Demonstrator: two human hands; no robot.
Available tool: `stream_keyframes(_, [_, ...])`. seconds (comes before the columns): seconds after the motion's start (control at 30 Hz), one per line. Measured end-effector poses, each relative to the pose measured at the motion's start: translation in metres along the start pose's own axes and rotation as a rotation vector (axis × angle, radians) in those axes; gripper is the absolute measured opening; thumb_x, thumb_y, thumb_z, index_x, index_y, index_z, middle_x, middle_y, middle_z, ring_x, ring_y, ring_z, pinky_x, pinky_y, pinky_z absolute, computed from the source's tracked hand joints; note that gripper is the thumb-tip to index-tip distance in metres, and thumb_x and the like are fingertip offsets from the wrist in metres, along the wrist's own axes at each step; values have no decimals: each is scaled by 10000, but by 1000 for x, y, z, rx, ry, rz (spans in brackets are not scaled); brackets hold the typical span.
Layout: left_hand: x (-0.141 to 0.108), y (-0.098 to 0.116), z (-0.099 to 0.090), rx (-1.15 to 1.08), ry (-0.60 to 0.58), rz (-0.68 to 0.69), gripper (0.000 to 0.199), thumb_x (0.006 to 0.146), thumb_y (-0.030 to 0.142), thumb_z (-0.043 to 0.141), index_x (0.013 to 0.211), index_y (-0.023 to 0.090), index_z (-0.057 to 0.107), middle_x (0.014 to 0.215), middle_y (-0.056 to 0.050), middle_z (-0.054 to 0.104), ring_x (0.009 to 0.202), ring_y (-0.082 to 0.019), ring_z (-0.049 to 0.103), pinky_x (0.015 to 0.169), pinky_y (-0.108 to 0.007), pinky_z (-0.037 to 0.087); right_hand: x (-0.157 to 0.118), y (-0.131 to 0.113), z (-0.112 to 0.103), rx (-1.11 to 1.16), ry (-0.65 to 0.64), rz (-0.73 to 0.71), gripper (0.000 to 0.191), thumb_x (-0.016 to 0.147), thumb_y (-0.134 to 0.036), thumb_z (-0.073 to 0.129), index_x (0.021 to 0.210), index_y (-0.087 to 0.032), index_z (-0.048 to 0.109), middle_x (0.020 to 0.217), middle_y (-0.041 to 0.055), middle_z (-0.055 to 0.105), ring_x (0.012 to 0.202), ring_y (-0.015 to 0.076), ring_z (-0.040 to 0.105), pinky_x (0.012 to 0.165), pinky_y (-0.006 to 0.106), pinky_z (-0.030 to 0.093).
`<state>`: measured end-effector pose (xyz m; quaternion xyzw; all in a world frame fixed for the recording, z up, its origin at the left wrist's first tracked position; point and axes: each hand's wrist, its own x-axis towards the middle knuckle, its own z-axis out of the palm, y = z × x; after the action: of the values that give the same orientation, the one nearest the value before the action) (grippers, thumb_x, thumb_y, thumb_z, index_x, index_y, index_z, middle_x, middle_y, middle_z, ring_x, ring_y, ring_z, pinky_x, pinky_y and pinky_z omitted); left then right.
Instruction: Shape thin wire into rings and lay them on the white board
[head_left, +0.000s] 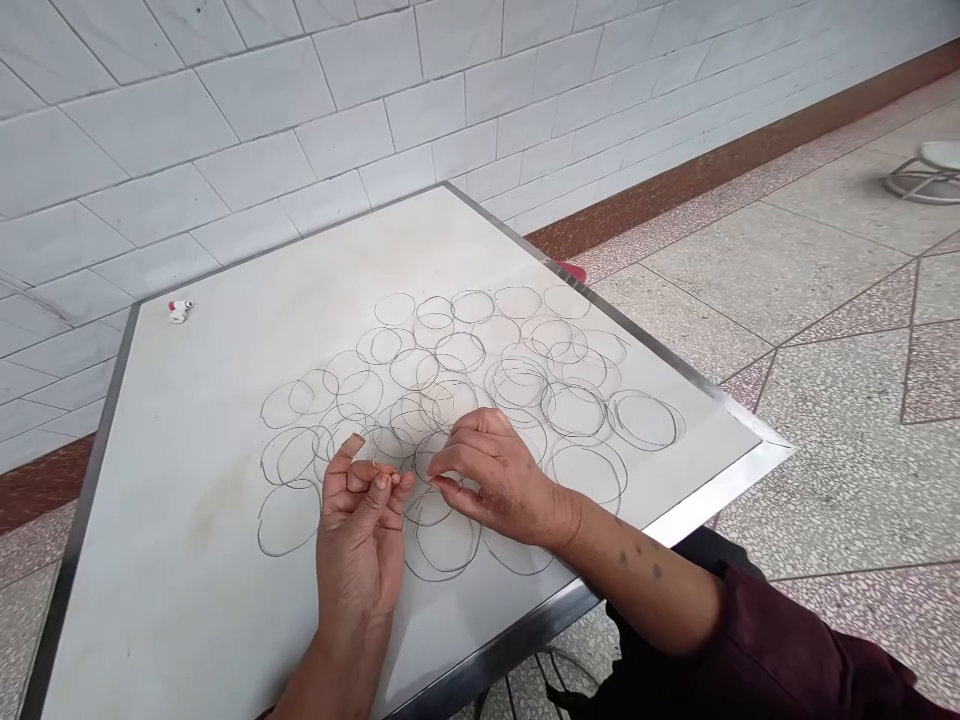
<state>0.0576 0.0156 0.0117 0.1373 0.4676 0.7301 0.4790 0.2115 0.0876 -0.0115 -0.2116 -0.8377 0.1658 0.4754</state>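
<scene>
Right now, many thin wire hoops (645,420) lie overlapping on a white-topped table (187,560) with a steel edge (82,470). The left hand (358,545) is raised, fingers curled, pinching a tiny coppery piece (386,479) between thumb and fingertips; it is too small to identify. The right hand (499,475) lies palm down over the hoops, its fingers (457,462) loosely bunched; whether they grip a hoop cannot be told.

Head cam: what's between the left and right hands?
Head view: overlapping thin wire rings on the white tabletop lie between the left hand and right hand.
</scene>
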Motion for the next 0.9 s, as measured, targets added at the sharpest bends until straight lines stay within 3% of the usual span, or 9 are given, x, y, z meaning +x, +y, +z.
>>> stream_keyframes(0.27, [0, -2, -2, -3, 19, 9, 524, 633, 74, 866, 1110, 220, 707, 729, 65, 609, 751, -82, 622, 794, -226, 588, 0, -1, 3, -97, 43, -52, 112, 902, -119, 585, 829, -204, 594, 684, -20, 621, 816, 166, 542, 796, 324, 410])
stream_keyframes(0.37, [-1, -2, -1, 2, 12, 0, 518, 649, 78, 859, 1119, 233, 705, 737, 66, 606, 762, -85, 620, 787, -234, 586, 0, -2, 3, -110, 10, -74, 41, 929, -212, 626, 888, -209, 629, 779, -7, 672, 884, 179, 553, 846, 349, 412])
stream_keyframes(0.47, [-2, -3, -1, 8, -10, -23, 530, 662, 89, 856, 1148, 235, 699, 735, 62, 601, 771, -92, 620, 748, -221, 575, 1, -3, 3, -114, -3, -91, 85, 945, -306, 653, 934, -222, 657, 851, -7, 701, 924, 185, 557, 886, 372, 399])
stream_keyframes(0.73, [-3, -7, -2, -26, -50, -127, 504, 689, 102, 845, 1157, 221, 697, 730, 61, 597, 759, -76, 609, 777, -199, 535, 0, -2, 9, -79, 42, -65, 56, 947, -264, 663, 915, -218, 667, 798, -22, 697, 898, 170, 554, 865, 350, 408])
stream_keyframes(0.9, [-3, -8, -2, -24, -35, -125, 507, 673, 101, 851, 1141, 225, 701, 724, 64, 605, 738, -74, 611, 776, -182, 522, -2, -3, 9, -97, 31, -105, 109, 969, -141, 594, 912, -217, 648, 799, -32, 699, 890, 150, 569, 859, 346, 407])
